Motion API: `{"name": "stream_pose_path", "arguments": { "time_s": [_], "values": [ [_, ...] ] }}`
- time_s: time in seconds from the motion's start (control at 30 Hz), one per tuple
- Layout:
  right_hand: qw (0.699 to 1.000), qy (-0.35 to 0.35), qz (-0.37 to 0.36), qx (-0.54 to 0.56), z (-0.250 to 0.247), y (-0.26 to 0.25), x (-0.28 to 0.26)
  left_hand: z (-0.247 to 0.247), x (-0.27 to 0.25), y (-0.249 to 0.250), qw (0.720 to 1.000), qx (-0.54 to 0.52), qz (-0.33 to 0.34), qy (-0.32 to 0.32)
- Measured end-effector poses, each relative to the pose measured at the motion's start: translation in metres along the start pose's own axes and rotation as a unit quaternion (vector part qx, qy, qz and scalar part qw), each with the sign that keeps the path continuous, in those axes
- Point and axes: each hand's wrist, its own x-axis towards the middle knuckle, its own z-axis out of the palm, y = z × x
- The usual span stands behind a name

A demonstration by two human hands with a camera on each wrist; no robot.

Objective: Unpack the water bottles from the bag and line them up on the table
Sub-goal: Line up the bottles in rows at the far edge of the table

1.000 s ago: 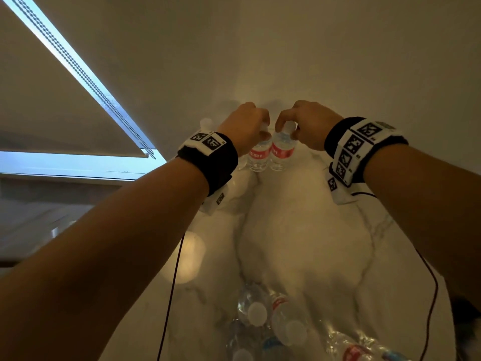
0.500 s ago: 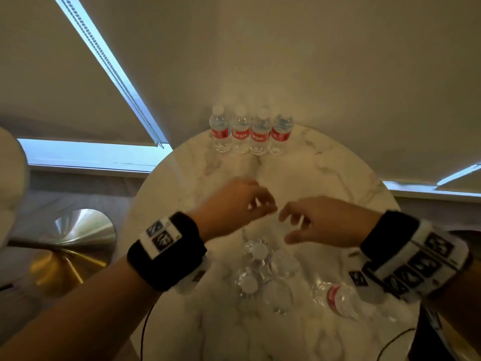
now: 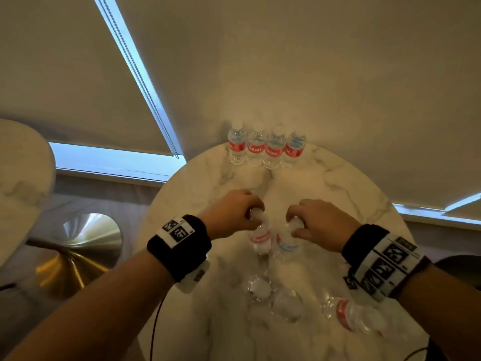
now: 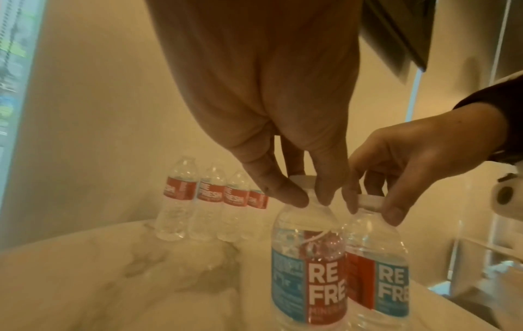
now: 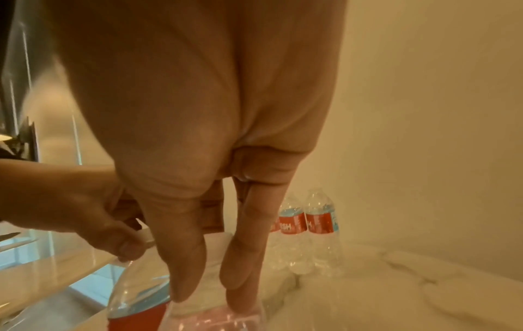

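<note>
Four water bottles [image 3: 265, 149] with red labels stand in a row at the far edge of the round marble table [image 3: 351, 194], also seen in the left wrist view as the row of bottles [image 4: 209, 201]. My left hand [image 3: 253, 217] pinches the white cap of an upright bottle [image 3: 259, 239] over the table's middle. Beside it my right hand [image 3: 295, 226] pinches the cap of a second bottle [image 3: 287, 243]. In the left wrist view my left hand [image 4: 309, 197] holds its bottle [image 4: 308, 268] by the neck. Whether either bottle touches the table I cannot tell.
Near the front edge, more bottles [image 3: 260, 287] sit bunched together and one lying bottle [image 3: 348, 313] rests to their right; any bag around them is too clear to make out. A second marble table [image 3: 23, 178] and a gold pedestal base [image 3: 75, 256] lie to the left.
Both hands let go of two bottles at the far row, drew back empty toward the near bunch, and now each holds a fresh bottle by its cap.
</note>
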Motion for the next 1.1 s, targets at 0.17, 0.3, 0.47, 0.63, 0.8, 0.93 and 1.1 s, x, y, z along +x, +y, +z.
{"name": "stream_pose_path", "arguments": {
  "time_s": [0.17,0.3,0.47,0.63,0.8,0.93,1.1],
  "values": [
    [0.997,0.069,0.011,0.018,-0.04,0.007,0.067,-0.052,0.042,-0.034,0.997,0.051,-0.024,0.056],
    [0.995,0.093,-0.01,0.021,-0.068,0.007,0.122,-0.079,0.077,-0.062,0.994,0.048,-0.034,0.088],
    [0.995,0.088,-0.048,-0.027,-0.084,0.002,0.17,-0.09,0.107,-0.084,0.994,0.064,-0.023,0.086],
    [0.991,0.088,-0.092,-0.035,-0.082,0.007,0.193,-0.09,0.12,-0.098,0.994,0.067,-0.018,0.08],
    [0.991,0.085,-0.1,-0.017,-0.083,0.001,0.2,-0.09,0.127,-0.103,0.994,0.064,-0.016,0.091],
    [0.987,0.101,-0.124,-0.023,-0.08,0.003,0.2,-0.088,0.126,-0.107,0.992,0.058,-0.001,0.113],
    [0.982,0.132,-0.131,-0.013,-0.071,0.007,0.196,-0.079,0.121,-0.108,0.992,0.034,-0.009,0.124]
  ]
}}
